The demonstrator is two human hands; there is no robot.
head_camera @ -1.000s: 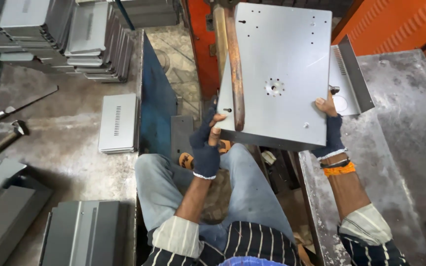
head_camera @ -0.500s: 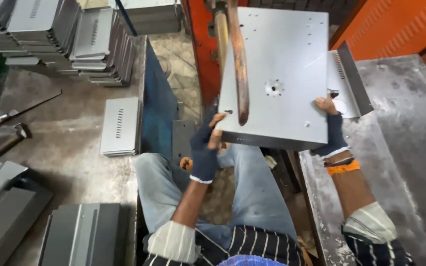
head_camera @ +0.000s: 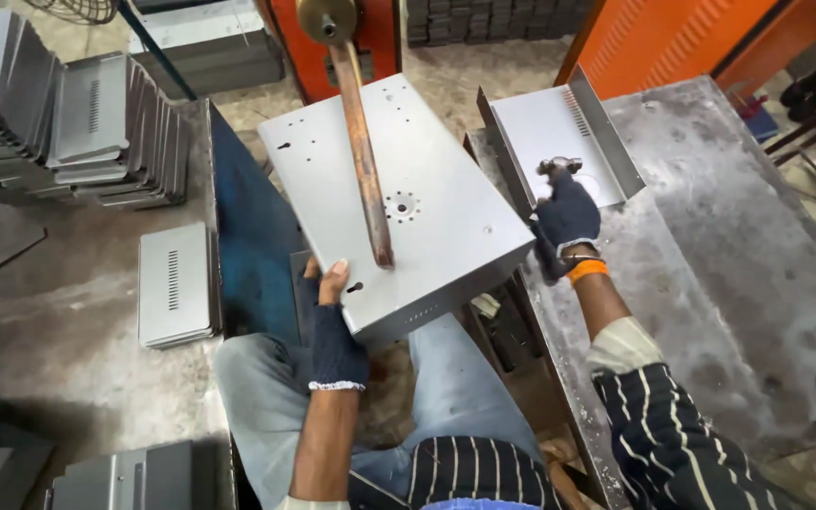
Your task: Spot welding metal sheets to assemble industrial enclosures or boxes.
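- Left hand [head_camera: 335, 332]: I see gloved fingers closed on the near corner of the grey sheet-metal cover [head_camera: 399, 203].
- Right hand [head_camera: 567, 219]: curled fingers, grip unclear, beside cover's right edge.
- Cover: likely stiff, light, sharp-edged; hold by folded rims.
- Copper arm [head_camera: 363, 156]: above my fingers, across cover.

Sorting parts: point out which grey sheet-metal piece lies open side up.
The U-shaped channel on the steel table, by the right hand: its side walls point up, unlike the panel the left hand holds.

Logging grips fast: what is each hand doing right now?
Left hand: closed on the near edge of the grey sheet-metal panel.
Right hand: off the panel, closed on a small metal part.
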